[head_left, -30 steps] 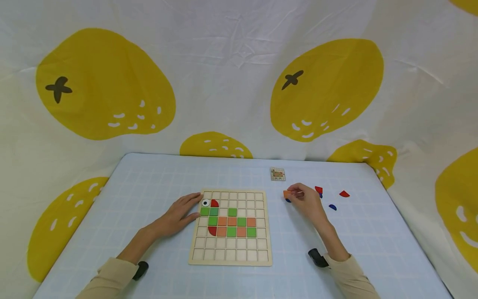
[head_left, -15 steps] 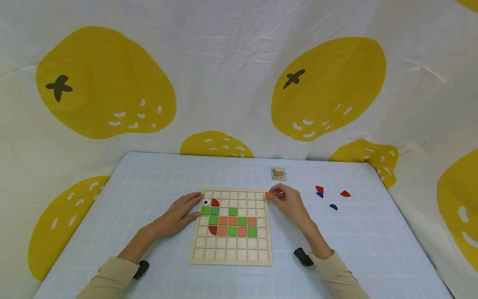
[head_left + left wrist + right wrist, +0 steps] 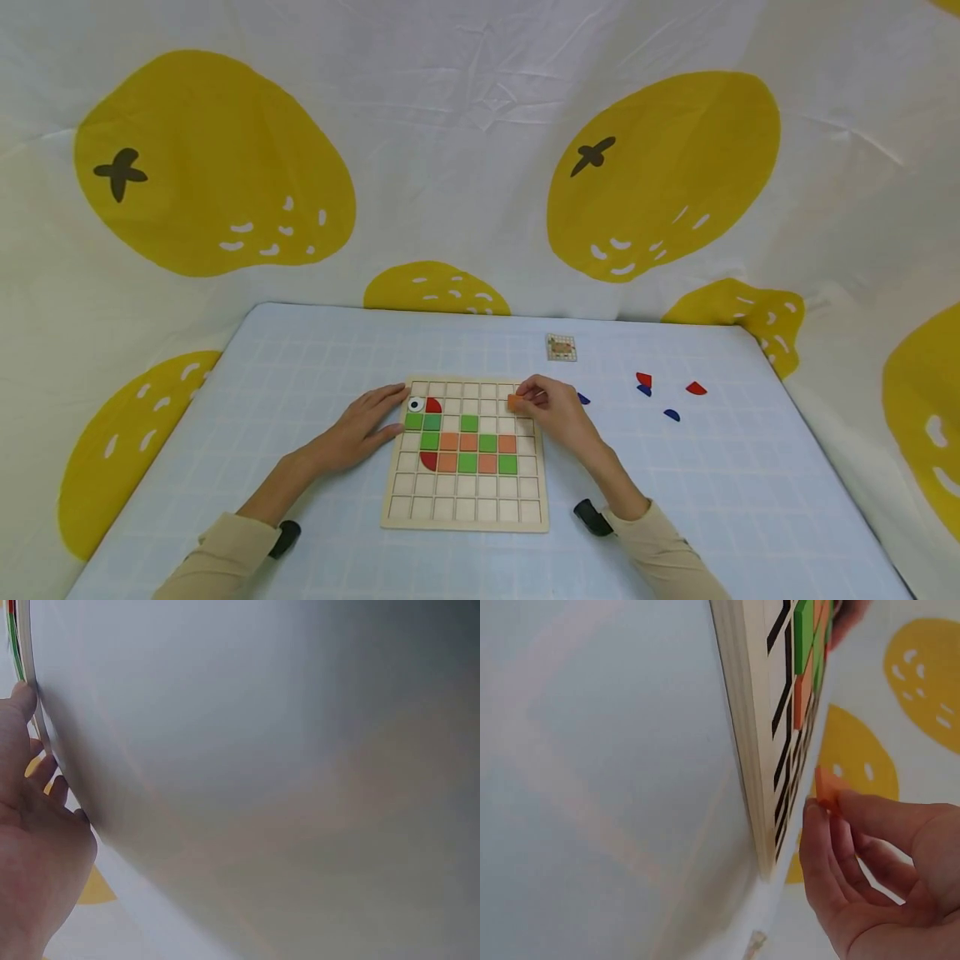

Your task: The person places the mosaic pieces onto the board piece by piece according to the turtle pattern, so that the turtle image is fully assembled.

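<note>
A wooden grid board (image 3: 465, 527) lies flat on the table, with green and orange square tiles, two red quarter-round pieces and a white eye piece (image 3: 416, 404) set in its cells. Between thumb and fingers my right hand (image 3: 558, 414) pinches an orange square tile (image 3: 514, 403) over the board's upper right cells; the right wrist view shows this orange tile (image 3: 828, 787) held above the board surface. My left hand (image 3: 360, 433) rests at the board's left edge with extended fingers, and the left wrist view shows its thumb and fingers against that edge.
Right of the board lie loose red pieces (image 3: 696, 388) and blue half-round pieces (image 3: 672, 415); one blue piece (image 3: 583, 399) is partly behind my right hand. A small picture card (image 3: 561, 347) lies near the table's back edge. A fruit-print cloth (image 3: 480, 167) hangs behind.
My right hand has carried the orange tile leftward from beside the loose pieces to over the board, uncovering a blue piece. My left hand stays at the board's edge.
</note>
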A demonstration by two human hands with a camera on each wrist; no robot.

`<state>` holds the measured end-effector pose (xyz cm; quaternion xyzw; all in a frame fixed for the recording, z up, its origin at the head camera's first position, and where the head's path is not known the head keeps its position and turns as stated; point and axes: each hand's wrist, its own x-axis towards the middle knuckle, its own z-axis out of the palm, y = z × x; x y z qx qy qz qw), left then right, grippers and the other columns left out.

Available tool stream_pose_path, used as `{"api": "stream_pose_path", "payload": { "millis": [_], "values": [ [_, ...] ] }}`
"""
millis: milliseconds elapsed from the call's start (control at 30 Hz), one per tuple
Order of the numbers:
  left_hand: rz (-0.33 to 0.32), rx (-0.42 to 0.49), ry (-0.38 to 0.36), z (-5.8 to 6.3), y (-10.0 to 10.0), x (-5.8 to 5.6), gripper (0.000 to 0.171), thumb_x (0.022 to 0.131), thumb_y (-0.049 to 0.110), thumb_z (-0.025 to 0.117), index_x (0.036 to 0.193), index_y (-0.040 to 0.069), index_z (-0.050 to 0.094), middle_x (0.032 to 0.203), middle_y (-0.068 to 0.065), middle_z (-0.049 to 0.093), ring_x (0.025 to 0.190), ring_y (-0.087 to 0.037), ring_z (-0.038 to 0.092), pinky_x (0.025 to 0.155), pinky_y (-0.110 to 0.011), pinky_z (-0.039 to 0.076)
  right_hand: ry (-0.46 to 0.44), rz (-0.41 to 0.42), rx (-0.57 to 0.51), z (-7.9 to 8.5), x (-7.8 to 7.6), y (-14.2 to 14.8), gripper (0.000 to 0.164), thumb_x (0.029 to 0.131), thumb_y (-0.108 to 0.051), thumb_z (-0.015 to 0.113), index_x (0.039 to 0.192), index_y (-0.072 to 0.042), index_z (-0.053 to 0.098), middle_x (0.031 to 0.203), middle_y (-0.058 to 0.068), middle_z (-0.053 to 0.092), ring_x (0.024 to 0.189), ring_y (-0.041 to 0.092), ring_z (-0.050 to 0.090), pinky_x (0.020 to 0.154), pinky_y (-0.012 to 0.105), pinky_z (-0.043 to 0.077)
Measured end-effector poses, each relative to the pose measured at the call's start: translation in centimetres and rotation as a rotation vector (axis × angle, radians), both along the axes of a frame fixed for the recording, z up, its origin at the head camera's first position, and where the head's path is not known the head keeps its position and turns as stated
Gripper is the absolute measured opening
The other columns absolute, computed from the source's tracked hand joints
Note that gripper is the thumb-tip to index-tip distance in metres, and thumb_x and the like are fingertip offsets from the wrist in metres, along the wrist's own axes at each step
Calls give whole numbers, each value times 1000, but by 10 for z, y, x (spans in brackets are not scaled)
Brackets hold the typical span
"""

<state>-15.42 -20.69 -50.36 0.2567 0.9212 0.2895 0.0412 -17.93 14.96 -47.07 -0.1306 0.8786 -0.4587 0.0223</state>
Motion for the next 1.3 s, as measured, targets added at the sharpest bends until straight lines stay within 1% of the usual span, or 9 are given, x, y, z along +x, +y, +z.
{"api": "stream_pose_path", "payload": {
  "millis": [133, 267, 467, 633, 833, 1033, 1200, 1300],
  "values": [
    [-5, 4, -2, 0, 0, -1, 63, 105, 26, 62, 159, 6, 36, 164, -16, 33, 150, -40, 28, 118, -65, 25, 12, 55, 2, 1, 2, -6, 9, 92, -3, 76, 100, -3, 71, 94, 5, 70, 89, 20, 69, 82, 35, 58],
    [-5, 4, -5, 1, 0, -1, 63, 105, 26, 62, 159, 6, 36, 164, -16, 33, 150, -40, 27, 118, -65, 25, 15, 120, 5, 1, 3, -11, 9, 93, -3, 75, 101, -1, 71, 94, 6, 69, 88, 19, 67, 81, 32, 58],
    [-3, -2, -6, 2, 1, -2, 64, 105, 26, 61, 160, 6, 36, 164, -16, 33, 150, -40, 27, 118, -64, 24, -5, 187, 7, 0, 3, -17, 9, 95, -5, 74, 102, -1, 71, 93, 5, 68, 85, 16, 65, 77, 27, 56],
    [-7, -1, -1, 3, 1, -3, 64, 105, 25, 62, 159, 5, 36, 163, -16, 34, 150, -40, 28, 118, -64, 25, -14, 207, 17, -2, 3, -19, 7, 95, -4, 73, 102, -3, 71, 91, 2, 68, 83, 14, 64, 75, 25, 55],
    [-11, -1, 3, 2, 1, -3, 64, 104, 25, 63, 159, 5, 36, 163, -16, 34, 150, -40, 29, 118, -64, 26, -55, 240, 35, -3, 3, -22, 5, 96, -5, 72, 100, -5, 70, 87, -1, 66, 78, 11, 61, 71, 23, 53],
    [-12, 0, 18, 1, 1, -2, 64, 104, 25, 63, 159, 5, 37, 163, -17, 35, 149, -40, 29, 117, -64, 26, -16, 276, 80, -2, 5, -24, 5, 96, -6, 73, 99, -2, 71, 89, 2, 68, 80, 13, 61, 73, 26, 54],
    [-12, 14, 32, 4, 1, 1, 62, 104, 22, 64, 157, 2, 39, 161, -19, 37, 148, -43, 31, 116, -67, 27, -16, 264, 116, -2, 6, -25, 4, 97, -5, 71, 99, -4, 74, 93, 2, 69, 83, 14, 63, 75, 29, 55],
    [-9, 14, 27, 4, 1, 1, 62, 104, 22, 64, 158, 3, 39, 161, -19, 37, 148, -42, 31, 116, -67, 27, -20, 250, 125, -3, 5, -27, 5, 97, -4, 71, 100, -5, 75, 95, 2, 68, 83, 14, 63, 76, 30, 55]
  ]
}}
